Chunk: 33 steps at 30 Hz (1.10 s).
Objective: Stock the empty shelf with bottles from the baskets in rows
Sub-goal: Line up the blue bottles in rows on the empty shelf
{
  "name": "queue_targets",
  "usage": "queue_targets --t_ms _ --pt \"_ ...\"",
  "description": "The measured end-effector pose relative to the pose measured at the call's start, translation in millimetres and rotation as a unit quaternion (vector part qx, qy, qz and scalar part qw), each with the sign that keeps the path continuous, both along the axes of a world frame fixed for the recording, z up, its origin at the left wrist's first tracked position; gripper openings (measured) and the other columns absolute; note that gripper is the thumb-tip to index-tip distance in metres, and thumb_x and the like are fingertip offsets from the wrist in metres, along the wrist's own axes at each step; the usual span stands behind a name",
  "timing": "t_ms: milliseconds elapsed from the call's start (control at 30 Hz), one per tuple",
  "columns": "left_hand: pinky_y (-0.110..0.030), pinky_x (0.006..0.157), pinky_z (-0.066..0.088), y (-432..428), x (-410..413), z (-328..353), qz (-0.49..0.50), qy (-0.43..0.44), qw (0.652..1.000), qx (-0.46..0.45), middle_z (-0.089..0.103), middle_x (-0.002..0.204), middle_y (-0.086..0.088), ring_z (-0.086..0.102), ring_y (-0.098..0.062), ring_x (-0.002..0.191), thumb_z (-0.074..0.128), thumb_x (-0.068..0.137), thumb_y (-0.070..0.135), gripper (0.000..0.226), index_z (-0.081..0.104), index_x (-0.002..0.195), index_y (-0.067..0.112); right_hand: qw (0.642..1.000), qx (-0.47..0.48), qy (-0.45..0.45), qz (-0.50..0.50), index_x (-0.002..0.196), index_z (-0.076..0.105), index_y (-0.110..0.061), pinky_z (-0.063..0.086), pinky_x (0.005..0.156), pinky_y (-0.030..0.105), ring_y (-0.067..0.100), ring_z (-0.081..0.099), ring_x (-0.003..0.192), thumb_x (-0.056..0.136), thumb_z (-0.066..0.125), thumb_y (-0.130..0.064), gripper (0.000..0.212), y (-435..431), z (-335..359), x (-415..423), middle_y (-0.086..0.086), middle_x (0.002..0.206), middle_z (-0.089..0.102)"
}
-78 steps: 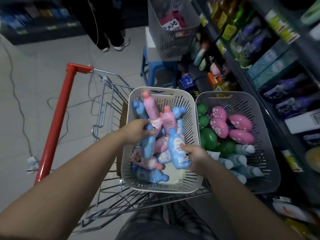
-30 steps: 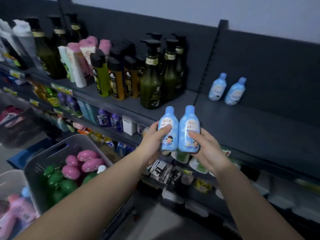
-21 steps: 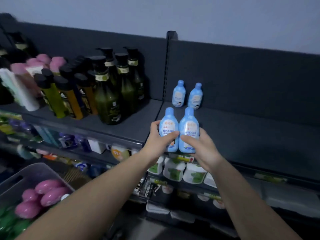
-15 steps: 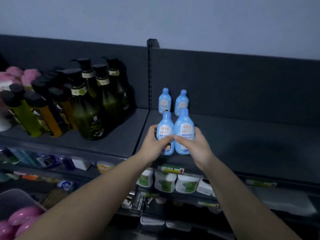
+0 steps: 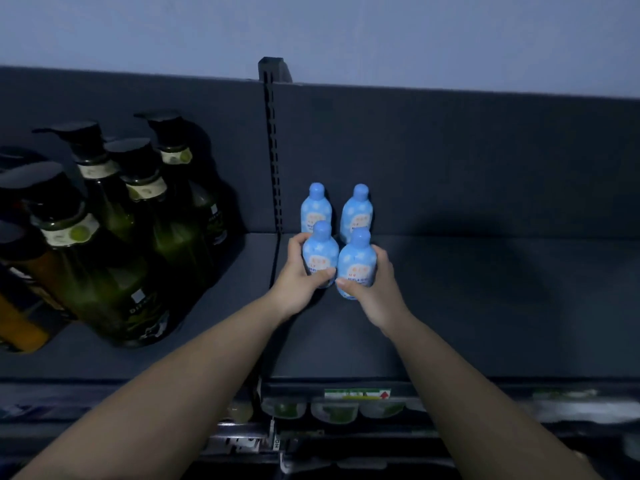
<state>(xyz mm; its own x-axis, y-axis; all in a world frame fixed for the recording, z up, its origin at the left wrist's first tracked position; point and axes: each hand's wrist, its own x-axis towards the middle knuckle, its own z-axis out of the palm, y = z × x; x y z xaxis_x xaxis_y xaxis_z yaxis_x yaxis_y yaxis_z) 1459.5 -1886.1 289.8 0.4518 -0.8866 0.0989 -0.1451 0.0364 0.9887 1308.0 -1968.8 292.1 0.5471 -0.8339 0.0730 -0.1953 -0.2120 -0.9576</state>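
Wrapped the left grip (image 5: 298, 271) round the left blue bottle (image 5: 320, 252), thumb laid across the front of the label, fingers curled out of sight behind. Clamped the right grip (image 5: 375, 282) the same way on the right blue bottle (image 5: 357, 263), thumb low on the label. Held both bottles upright and side by side, bodies touching or very nearly so, the two thumb tips almost meeting between them. Could not tell whether the bottoms sat on the shelf (image 5: 485, 306) or hung just above it.

Held the pair just right of the slotted post (image 5: 272, 150), near the left end of that shelf bay. Saw the rear left bottle (image 5: 316, 211) and the rear right bottle (image 5: 356, 213) standing directly behind, one behind each held bottle, close to the dark back panel (image 5: 450, 161) and likewise just right of the post.

Left of the post, saw dark green pump bottles (image 5: 114, 237) with black heads crowded in rows on the neighbouring bay, and an orange bottle (image 5: 17, 327) beyond them at the far left edge.

Below the post, made out a green and yellow price tag (image 5: 356, 393) with a red arrow on the shelf's front edge, and under it pale tubs (image 5: 334, 412) with green labels, too blurred to read. Above the post, saw only a pale wall (image 5: 346, 29).
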Motion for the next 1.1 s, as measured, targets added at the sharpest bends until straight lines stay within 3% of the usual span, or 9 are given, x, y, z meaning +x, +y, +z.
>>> queue_targets --t_ms 100,200,367,467,667,900,1100 --pt "-0.035 0.094 0.052 -7 11 -14 0.015 -0.036 0.999 0.005 0.054 0.128 0.003 0.059 -0.009 0.113 0.073 0.084 0.025 0.065 0.032 0.134 0.033 1.0 -0.016 0.023 -0.007 0.13 0.042 -0.038 0.046 0.102 0.036 0.007 0.049 0.12 0.071 0.082 -0.026 0.072 -7 -9 6 -0.004 0.131 0.042" --pt "-0.022 0.094 0.047 -17 13 -19 0.031 -0.054 0.998 -0.002 0.049 0.133 0.0 0.055 -0.009 0.117 0.072 0.084 0.025 0.065 0.031 0.134 0.032 0.999 -0.039 0.02 -0.033 0.125 0.046 -0.043 0.05 0.099 0.039 0.005 0.055 0.117 0.063 0.081 -0.037 0.071 -18 -15 14 -0.011 0.127 0.052" --pt "-0.007 0.085 0.042 -31 9 -22 0.058 -0.056 0.997 -0.007 0.053 0.124 0.01 0.054 0.011 0.106 0.068 0.09 0.009 0.06 0.033 0.137 0.019 0.996 -0.02 0.028 -0.079 0.117 0.044 -0.036 0.054 0.09 0.034 -0.002 0.062 0.099 0.068 0.085 -0.029 0.064 -32 -22 21 -0.018 0.11 0.063" --pt "-0.001 0.079 0.039 -33 4 -28 0.093 -0.062 0.994 0.012 0.051 0.118 0.013 0.051 0.022 0.096 0.068 0.09 0.011 0.055 0.031 0.129 0.02 0.995 -0.025 0.044 -0.082 0.118 0.043 -0.036 0.054 0.089 0.032 -0.002 0.062 0.098 0.071 0.084 -0.03 0.062 -39 -26 20 -0.018 0.109 0.063" --pt "-0.002 0.078 0.039 -39 8 -31 0.14 -0.05 0.988 0.041 0.052 0.124 0.0 0.052 0.006 0.102 0.069 0.09 0.017 0.05 0.029 0.12 0.021 0.994 -0.039 0.054 -0.092 0.128 0.042 -0.032 0.054 0.087 0.032 0.002 0.063 0.099 0.076 0.081 -0.035 0.065 -46 -30 24 -0.017 0.113 0.063" --pt "0.0 0.071 0.038 -40 3 -31 0.167 -0.061 0.982 0.061 0.051 0.113 0.009 0.052 0.005 0.094 0.069 0.09 0.023 0.049 0.03 0.118 0.023 0.99 -0.045 0.07 -0.11 0.133 0.038 -0.031 0.054 0.085 0.034 0.005 0.064 0.095 0.08 0.077 -0.04 0.067 -46 -35 26 -0.014 0.114 0.064" --pt "-0.01 0.073 0.04 -45 2 -24 0.178 -0.06 0.98 0.06 0.053 0.113 0.01 0.054 0.001 0.094 0.069 0.09 0.024 0.048 0.03 0.119 0.025 0.987 -0.057 0.089 -0.119 0.137 0.035 -0.029 0.053 0.08 0.032 0.007 0.064 0.09 0.082 0.074 -0.043 0.069 -52 -27 30 -0.013 0.114 0.064"
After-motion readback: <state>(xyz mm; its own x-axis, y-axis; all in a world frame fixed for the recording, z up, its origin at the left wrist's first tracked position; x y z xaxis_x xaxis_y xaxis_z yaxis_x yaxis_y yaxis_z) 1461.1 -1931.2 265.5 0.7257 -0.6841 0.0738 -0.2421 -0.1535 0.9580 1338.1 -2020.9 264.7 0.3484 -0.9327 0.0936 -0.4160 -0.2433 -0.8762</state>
